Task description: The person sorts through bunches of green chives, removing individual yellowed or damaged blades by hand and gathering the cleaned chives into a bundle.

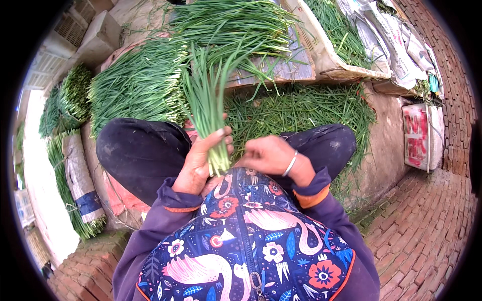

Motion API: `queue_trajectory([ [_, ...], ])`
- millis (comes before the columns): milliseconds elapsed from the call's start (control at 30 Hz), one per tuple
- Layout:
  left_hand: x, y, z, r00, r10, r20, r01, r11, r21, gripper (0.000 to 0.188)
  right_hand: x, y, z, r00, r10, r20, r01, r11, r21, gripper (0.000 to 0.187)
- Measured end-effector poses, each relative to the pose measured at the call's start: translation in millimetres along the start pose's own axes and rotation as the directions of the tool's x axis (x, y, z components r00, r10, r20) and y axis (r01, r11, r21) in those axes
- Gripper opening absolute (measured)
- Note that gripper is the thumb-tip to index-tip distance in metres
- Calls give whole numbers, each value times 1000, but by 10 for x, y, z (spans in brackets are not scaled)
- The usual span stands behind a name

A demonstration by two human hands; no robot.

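My left hand [202,159] is closed around a bunch of green garlic chives [206,113]. The bunch stands nearly upright, white cut ends down and leaf tips pointing away from me. Just right of those stem ends is my right hand [271,158], with a bangle on its wrist. Its fingers are curled and slightly blurred; whatever they may pinch is hidden. Left of the bunch lies a large pile of chives [138,83], stems lined up to the right. More chives [236,25] rest on a board [296,67] in front of me.
Loose chive trimmings [301,108] cover the ground beyond my right knee. A pale crate [346,70] holding greens stands far right, near a red-marked white basket [417,135]. At left lie a wrapped chive bundle [83,175] and another bundle [76,93]. Brick paving [416,231] spreads at right.
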State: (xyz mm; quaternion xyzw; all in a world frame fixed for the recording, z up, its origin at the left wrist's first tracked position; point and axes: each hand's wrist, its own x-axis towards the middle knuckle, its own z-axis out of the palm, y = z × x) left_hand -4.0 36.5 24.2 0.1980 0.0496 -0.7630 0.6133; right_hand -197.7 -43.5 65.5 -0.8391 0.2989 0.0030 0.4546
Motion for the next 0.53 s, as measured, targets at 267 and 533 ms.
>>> queue_trajectory([
  [267,-302,307,209,902,221,370,-174,972,-156,69,732,984,-624,728,77,-682,-360,889,-283,17],
  [533,-53,228,-14,978,140,151,-129,988,-82,49,858,860,-904,728,136,-672,-525,741,-418,18],
])
